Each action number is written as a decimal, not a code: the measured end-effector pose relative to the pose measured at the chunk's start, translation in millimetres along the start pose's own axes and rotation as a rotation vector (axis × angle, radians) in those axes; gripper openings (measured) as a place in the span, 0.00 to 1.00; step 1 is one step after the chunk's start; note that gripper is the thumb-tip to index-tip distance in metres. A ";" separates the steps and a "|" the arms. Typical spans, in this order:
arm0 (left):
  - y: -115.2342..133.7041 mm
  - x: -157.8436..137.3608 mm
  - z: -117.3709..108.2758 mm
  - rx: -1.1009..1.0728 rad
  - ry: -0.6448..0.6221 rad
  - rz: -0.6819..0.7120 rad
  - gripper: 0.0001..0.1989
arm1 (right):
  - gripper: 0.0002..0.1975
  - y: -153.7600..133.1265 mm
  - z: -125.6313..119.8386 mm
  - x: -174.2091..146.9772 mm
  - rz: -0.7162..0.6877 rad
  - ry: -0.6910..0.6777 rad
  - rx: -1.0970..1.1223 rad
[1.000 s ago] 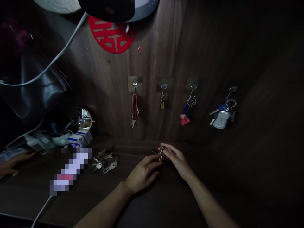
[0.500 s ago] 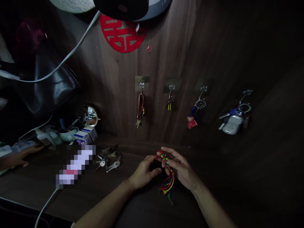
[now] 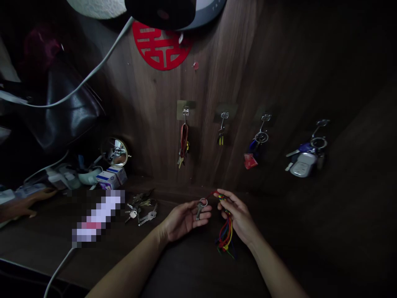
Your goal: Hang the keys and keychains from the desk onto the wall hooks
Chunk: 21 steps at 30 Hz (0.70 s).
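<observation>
My left hand (image 3: 182, 219) is palm up, its fingers loosely curled. A key (image 3: 199, 211) on a small metal ring (image 3: 203, 202) lies across those fingers, with the thumb by the ring. A red cord joins the ring to a braided charm (image 3: 221, 197) of red, yellow, green and blue cords. My right hand (image 3: 237, 213) has its fingers closed around this braid and hides part of it. The charm's tassel (image 3: 226, 238) hangs below the right hand. Left of my hands, several loose keys (image 3: 141, 209) lie on the dark wooden tabletop (image 3: 186, 265).
Key sets hang from wall hooks: a reddish holder (image 3: 184, 140), a small yellow-marked key (image 3: 221, 140), a ring with a red tag (image 3: 250, 161), and a silver fob (image 3: 303, 165). A round mirror (image 3: 114, 151), boxes (image 3: 111, 178) and another hand (image 3: 27, 203) are at left.
My left hand has turned palm up and moved slightly left, with the key and ring now showing on its fingers. My right hand has shifted a little right with the braid.
</observation>
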<state>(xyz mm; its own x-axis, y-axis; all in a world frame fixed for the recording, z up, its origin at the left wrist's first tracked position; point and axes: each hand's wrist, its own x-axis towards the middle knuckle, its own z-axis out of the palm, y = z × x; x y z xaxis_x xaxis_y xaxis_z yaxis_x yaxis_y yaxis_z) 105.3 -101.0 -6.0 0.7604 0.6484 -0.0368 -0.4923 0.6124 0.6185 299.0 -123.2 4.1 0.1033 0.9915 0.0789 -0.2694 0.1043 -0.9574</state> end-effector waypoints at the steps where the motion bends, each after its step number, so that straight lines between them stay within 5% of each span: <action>1: 0.7 -0.8 0.1 -0.001 -0.006 0.006 0.14 | 0.17 0.5 0.0 0.2 -0.001 0.003 -0.009; 10: 0.8 -2.2 1.2 0.119 0.087 0.090 0.18 | 0.19 10.9 -2.8 5.0 0.000 0.021 -0.143; 21: 1.2 2.9 0.7 0.228 0.291 0.250 0.23 | 0.17 26.0 -8.1 10.4 -0.138 -0.047 -0.597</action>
<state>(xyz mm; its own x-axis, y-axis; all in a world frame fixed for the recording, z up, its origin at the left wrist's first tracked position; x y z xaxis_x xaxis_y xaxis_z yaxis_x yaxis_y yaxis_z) 107.3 -98.7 -4.9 0.4627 0.8843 -0.0632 -0.5154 0.3264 0.7923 300.8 -110.9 -22.2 0.0530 0.9758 0.2119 0.3280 0.1835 -0.9267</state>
